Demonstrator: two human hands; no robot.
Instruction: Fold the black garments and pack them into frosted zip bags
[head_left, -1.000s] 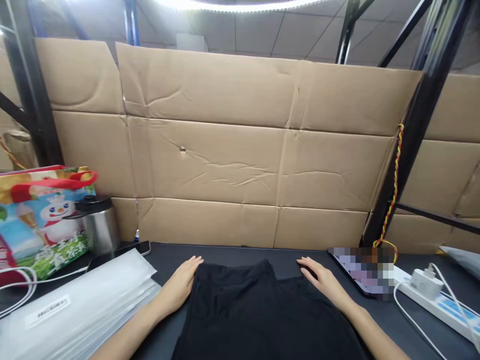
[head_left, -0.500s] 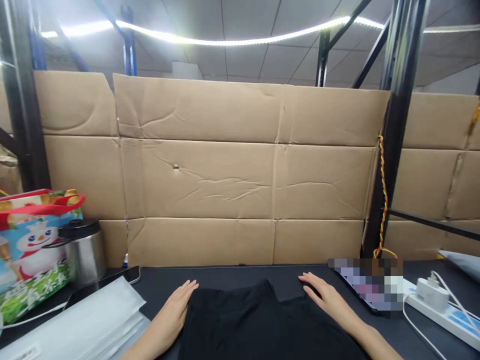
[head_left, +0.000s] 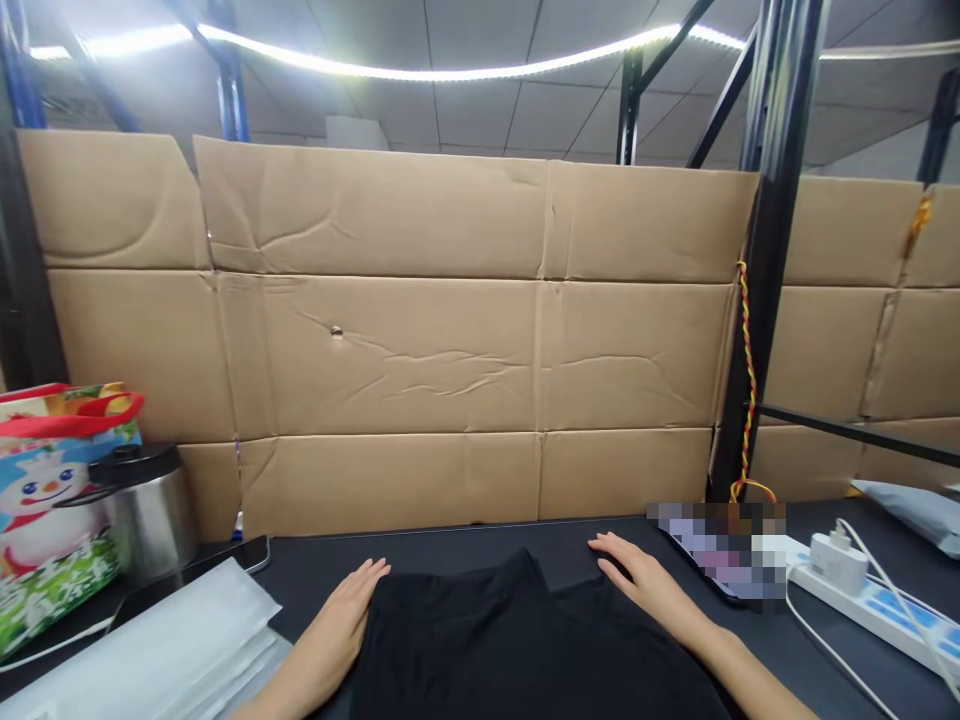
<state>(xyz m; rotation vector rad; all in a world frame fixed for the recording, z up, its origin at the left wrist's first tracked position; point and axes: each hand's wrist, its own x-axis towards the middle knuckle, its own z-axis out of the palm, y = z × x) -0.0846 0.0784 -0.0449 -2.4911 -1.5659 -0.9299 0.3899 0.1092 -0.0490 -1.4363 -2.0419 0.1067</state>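
Note:
A piece of black cloth [head_left: 517, 645], perhaps a garment, is spread over the dark table in front of me, with a raised fold near its top middle. Along its left edge lies my left hand [head_left: 346, 618], fingers stretched out and together, holding nothing. My right hand [head_left: 636, 578] rests at the upper right edge of the cloth, palm down, thumb apart from the extended fingers. The cloth's lower part runs out of the picture.
On the left are a stack of white plastic packets [head_left: 172, 645], a phone [head_left: 251, 552], a steel jug [head_left: 154, 520] and a snowman-print bag [head_left: 64, 500]. To the right are a blurred-out device [head_left: 727, 560] and a power strip [head_left: 892, 605] with cables. Cardboard [head_left: 420, 350] walls the back.
The view has turned slightly to the right, so the surroundings sit further left. Both hands and the cloth keep the same positions relative to each other.

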